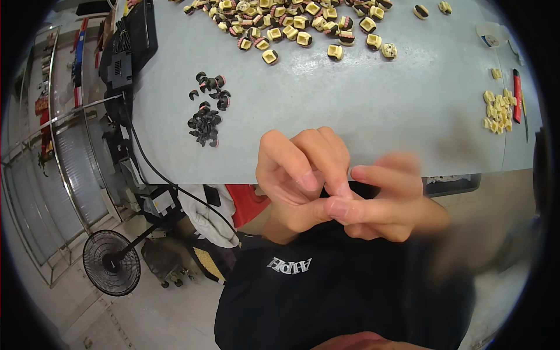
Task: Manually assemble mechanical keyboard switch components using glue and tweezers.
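- Nearest the camera, a black shirt [344, 291] fills the lower part of the view, with both hands raised in front of it, just below the tabletop's [361, 111] near edge.
- The left hand [297, 178] has its fingers [306, 178] curled inward, tips pressed together against the right hand's.
- The right hand [385, 201] is blurred; its fingers [344, 209] are bunched and meet the left hand's at one spot. Whether anything small is pinched between them I cannot tell; nothing shows.
- To the left, below the tabletop, a floor fan [111, 269] stands on the floor, with a black cable [154, 169] running down toward it.
- On the grey tabletop, past the hands to the left, lies a small heap of black clips [205, 125], some with a pink edge, and a looser cluster just beyond.
- At the right edge sits a pile of pale yellow pieces [497, 111], beside a red pen-like tool [517, 96].
- Farthest off, along the top, a broad scatter of cream-and-black square parts [303, 26] spreads across the tabletop.
- A black machine [131, 41] sits at the far left corner.
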`<state>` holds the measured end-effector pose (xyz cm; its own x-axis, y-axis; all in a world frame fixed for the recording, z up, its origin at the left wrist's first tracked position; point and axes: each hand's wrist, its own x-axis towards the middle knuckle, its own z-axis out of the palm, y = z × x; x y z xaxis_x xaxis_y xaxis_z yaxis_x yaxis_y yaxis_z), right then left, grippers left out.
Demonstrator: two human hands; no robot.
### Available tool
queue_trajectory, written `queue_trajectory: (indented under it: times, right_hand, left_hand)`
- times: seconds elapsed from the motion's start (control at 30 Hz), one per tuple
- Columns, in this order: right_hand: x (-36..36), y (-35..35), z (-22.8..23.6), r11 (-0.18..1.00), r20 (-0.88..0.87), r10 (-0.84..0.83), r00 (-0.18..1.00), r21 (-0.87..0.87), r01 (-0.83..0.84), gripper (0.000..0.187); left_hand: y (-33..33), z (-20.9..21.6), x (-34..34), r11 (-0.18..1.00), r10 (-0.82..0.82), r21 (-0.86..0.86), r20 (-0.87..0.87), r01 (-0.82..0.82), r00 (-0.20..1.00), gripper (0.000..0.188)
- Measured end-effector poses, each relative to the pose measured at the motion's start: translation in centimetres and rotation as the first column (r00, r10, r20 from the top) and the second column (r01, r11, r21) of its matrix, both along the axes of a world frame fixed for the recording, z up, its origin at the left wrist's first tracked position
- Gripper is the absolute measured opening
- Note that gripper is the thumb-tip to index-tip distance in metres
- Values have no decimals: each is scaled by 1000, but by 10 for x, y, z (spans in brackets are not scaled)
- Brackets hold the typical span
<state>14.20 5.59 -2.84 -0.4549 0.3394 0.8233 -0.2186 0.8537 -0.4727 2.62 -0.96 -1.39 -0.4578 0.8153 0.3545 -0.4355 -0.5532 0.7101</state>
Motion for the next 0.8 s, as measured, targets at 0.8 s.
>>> queue_trajectory:
  times: [0.8]
  right_hand:
    - [-12, -7, -18, 962, -503, 154, 850, -121, -246, 20]
  left_hand:
    - [-6, 10, -26, 841, -526, -213, -103, 498, 844, 8]
